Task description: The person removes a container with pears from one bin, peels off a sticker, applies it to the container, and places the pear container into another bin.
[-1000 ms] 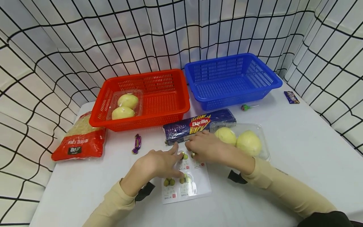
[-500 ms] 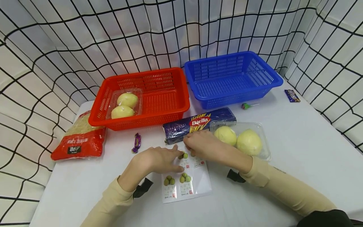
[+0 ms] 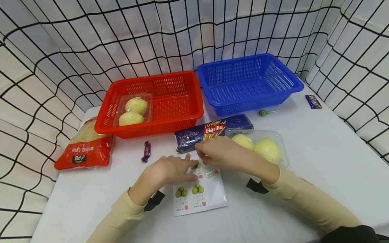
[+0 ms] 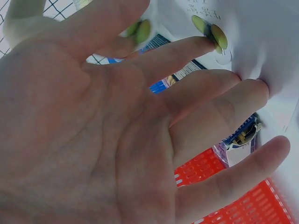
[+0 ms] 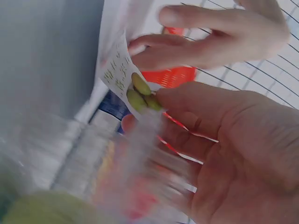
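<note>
A white sheet of stickers (image 3: pixel 214 194), printed with green fruit and small writing, lies flat before me in the head view. My left hand (image 3: pixel 168 170) rests on its left part with fingers spread, fingertips at an upper sticker. With thumb and fingers my right hand (image 3: pixel 223 152) pinches the top of the upper right sticker (image 3: pixel 211 171). In the right wrist view that sticker (image 5: pixel 117 70) stands bent up, its fruit print beside the thumb. In the left wrist view the fingers of the left hand (image 4: pixel 140 116) are nearly straight.
A Barilla spaghetti box (image 3: pixel 194 136) lies just beyond the hands. Right of it sits a clear tray (image 3: pixel 284 148) of pale round fruit. Red (image 3: pixel 152 128) and blue (image 3: pixel 252 108) baskets stand behind. A noodle bag (image 3: pixel 88 152) and purple candy (image 3: pixel 146 152) lie left.
My left thumb has drawn up off the lower stickers, which now show fully. The upper right sticker, between my right fingers, has tilted out of line with the sheet.
</note>
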Action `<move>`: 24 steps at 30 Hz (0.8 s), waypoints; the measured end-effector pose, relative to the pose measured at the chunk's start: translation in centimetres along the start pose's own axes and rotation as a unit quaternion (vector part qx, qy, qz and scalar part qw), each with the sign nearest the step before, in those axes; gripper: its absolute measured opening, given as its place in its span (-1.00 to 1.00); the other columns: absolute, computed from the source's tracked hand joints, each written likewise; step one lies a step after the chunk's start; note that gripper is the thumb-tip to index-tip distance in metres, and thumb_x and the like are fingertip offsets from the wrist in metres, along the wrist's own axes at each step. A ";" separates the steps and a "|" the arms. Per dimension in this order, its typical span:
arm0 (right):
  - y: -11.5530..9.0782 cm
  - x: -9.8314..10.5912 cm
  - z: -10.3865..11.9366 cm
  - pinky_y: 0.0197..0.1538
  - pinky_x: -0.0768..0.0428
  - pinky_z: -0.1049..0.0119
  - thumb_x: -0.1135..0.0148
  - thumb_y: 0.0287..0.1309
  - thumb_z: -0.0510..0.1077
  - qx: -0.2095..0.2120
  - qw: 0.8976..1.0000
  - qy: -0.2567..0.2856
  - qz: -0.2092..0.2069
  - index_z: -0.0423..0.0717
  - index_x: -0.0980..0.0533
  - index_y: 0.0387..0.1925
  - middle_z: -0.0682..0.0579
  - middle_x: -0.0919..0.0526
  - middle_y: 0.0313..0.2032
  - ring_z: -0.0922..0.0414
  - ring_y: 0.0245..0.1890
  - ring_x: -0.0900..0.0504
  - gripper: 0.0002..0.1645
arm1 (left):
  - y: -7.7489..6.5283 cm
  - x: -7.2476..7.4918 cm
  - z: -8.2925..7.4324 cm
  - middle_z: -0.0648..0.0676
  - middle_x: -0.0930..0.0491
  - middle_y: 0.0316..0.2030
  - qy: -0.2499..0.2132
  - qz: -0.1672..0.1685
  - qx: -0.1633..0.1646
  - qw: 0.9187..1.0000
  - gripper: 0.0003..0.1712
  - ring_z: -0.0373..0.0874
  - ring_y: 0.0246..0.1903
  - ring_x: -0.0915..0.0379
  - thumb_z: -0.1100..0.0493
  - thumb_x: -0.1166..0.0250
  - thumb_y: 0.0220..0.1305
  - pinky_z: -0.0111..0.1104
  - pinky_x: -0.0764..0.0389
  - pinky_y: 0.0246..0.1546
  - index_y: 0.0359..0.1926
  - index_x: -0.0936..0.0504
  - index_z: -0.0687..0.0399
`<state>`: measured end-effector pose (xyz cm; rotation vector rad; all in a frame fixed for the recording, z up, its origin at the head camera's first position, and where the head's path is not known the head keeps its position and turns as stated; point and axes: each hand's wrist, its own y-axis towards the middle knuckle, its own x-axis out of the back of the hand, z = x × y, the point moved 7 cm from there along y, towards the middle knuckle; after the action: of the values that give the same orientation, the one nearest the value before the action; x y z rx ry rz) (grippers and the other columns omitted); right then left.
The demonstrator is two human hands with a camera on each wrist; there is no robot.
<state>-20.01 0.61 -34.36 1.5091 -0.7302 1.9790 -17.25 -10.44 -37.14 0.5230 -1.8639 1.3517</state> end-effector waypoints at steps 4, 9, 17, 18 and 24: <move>-0.7 1.6 0.3 -0.33 -0.56 0.40 -0.33 0.32 -0.12 0.015 0.999 0.021 -0.020 0.15 -0.56 -0.29 0.24 -0.67 -0.37 0.24 -0.38 -0.56 -0.90 | 0.0 0.0 0.0 0.08 -0.17 0.60 -0.004 0.003 0.007 1.000 -0.24 0.23 0.32 -0.45 -0.27 -0.26 0.38 0.19 -0.46 0.29 0.54 -0.31 -0.34; -1.5 3.7 1.0 -0.42 -0.49 0.48 -0.28 0.34 -0.14 0.043 0.995 0.039 -0.085 0.18 -0.53 -0.30 0.26 -0.62 -0.36 0.27 -0.41 -0.52 -0.88 | -0.1 0.0 -0.2 0.11 -0.26 0.56 -0.003 -0.002 0.013 1.000 -0.17 0.21 0.27 -0.50 -0.27 -0.31 0.33 0.17 -0.48 0.26 0.54 -0.31 -0.26; -3.8 6.9 -0.3 -0.14 -0.63 0.42 -0.35 0.32 -0.10 0.055 0.988 0.099 -0.103 0.17 -0.60 -0.19 0.26 -0.67 -0.23 0.25 -0.23 -0.62 -0.91 | 0.0 -0.2 -0.7 0.13 -0.26 0.56 0.005 -0.022 0.009 1.000 -0.18 0.22 0.27 -0.52 -0.22 -0.36 0.30 0.13 -0.49 0.22 0.52 -0.35 -0.22; -4.2 7.6 -0.9 -0.10 -0.66 0.39 -0.36 0.31 -0.11 0.055 0.987 0.113 -0.101 0.16 -0.60 -0.18 0.27 -0.68 -0.22 0.25 -0.21 -0.63 -0.89 | 0.1 -0.2 -0.7 0.13 -0.25 0.56 0.006 -0.022 0.010 1.000 -0.19 0.24 0.28 -0.51 -0.23 -0.34 0.31 0.15 -0.48 0.24 0.51 -0.35 -0.23; -6.7 10.2 -4.7 -0.08 -0.69 0.36 -0.41 0.27 -0.13 0.054 0.982 0.148 -0.102 0.19 -0.57 -0.16 0.32 -0.66 -0.20 0.32 -0.18 -0.61 -0.81 | 0.0 -0.1 -0.8 0.15 -0.24 0.56 0.015 -0.021 0.010 1.000 -0.23 0.31 0.33 -0.45 -0.30 -0.23 0.38 0.24 -0.42 0.32 0.52 -0.34 -0.23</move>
<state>-20.81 9.66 -24.86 1.2521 -0.3348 2.0512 -16.93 -9.66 -37.11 0.5471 -1.8069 1.3446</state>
